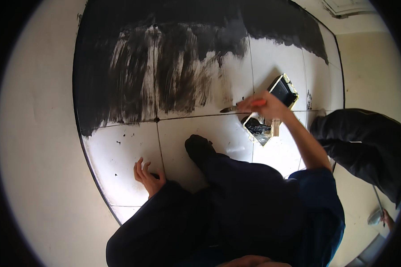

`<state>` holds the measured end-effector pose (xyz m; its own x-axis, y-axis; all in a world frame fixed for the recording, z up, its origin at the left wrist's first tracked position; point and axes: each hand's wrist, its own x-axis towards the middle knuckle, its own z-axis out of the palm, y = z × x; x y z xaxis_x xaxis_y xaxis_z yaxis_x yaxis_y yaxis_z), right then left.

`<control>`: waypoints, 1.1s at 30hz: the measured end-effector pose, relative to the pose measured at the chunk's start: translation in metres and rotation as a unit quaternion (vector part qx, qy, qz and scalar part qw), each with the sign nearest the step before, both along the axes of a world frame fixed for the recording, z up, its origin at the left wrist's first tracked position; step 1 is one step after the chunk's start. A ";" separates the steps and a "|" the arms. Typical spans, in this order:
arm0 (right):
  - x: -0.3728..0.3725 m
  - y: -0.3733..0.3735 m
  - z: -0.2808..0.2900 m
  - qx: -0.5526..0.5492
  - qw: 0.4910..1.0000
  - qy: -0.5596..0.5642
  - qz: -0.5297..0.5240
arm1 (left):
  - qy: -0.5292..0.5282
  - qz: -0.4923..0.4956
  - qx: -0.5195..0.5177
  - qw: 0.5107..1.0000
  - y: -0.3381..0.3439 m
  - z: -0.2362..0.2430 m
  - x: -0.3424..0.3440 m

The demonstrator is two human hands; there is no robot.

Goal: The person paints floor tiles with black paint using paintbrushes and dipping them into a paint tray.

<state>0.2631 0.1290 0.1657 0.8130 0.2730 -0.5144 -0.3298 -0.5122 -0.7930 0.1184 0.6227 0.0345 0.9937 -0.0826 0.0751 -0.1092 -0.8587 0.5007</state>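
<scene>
My right hand point(266, 107) grips a red-handled tool point(256, 103) with a dark flat tip, which points left over the white tiles point(205, 133). Just below it lies a cream-rimmed tray point(287, 85) holding dark paste, with a wooden piece point(276, 127) at its lower end. Dark coating point(116, 75) covers the upper tiles and thins into streaks toward the middle. My left hand point(149, 177) rests on the white tiles at lower left, fingers apart and slightly bent. My dark-clad foot point(198, 149) is between my hands.
A co-worker's dark-clad legs point(361, 142) are at the right, close to the tray. Lower right, another person's hand point(385, 218) holds a long tool with a pale head. Plain beige surfaces point(40, 124) border the tiles on both sides; a panel edge point(341, 9) shows at top right.
</scene>
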 end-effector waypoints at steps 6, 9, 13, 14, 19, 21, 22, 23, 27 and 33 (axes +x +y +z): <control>0.091 -0.022 -0.055 0.045 0.996 -0.080 -0.006 | 0.000 -0.141 -0.050 0.989 -0.020 -0.006 0.017; 0.131 -0.023 -0.068 0.016 0.962 -0.270 -0.046 | 0.022 -0.184 -0.088 0.979 -0.036 -0.003 0.021; 0.108 0.004 -0.089 -0.055 0.915 -0.398 0.028 | 0.034 -0.205 -0.110 0.972 -0.066 0.009 0.032; 0.087 0.013 -0.089 -0.050 0.917 -0.386 0.089 | 0.036 -0.211 -0.110 0.971 -0.071 0.009 0.035; 0.015 0.025 -0.021 0.006 0.989 -0.099 0.105 | 0.045 -0.287 -0.112 0.950 -0.072 -0.001 0.033; 0.023 -0.005 -0.013 -0.014 0.991 -0.119 0.059 | 0.057 -0.294 -0.105 0.948 -0.073 0.004 0.040; 0.034 -0.021 -0.001 -0.096 0.987 -0.123 0.048 | 0.066 -0.301 -0.100 0.946 -0.070 0.008 0.041; 0.040 -0.037 -0.009 -0.086 0.970 -0.227 0.003 | 0.069 -0.306 -0.095 0.945 -0.066 0.007 0.040; 0.058 -0.079 -0.060 -0.117 0.930 -0.333 -0.106 | 0.072 -0.334 -0.102 0.934 -0.067 -0.007 0.043; -0.026 -0.040 -0.027 -0.091 0.989 -0.113 0.011 | 0.083 -0.298 -0.105 0.945 -0.058 -0.002 0.042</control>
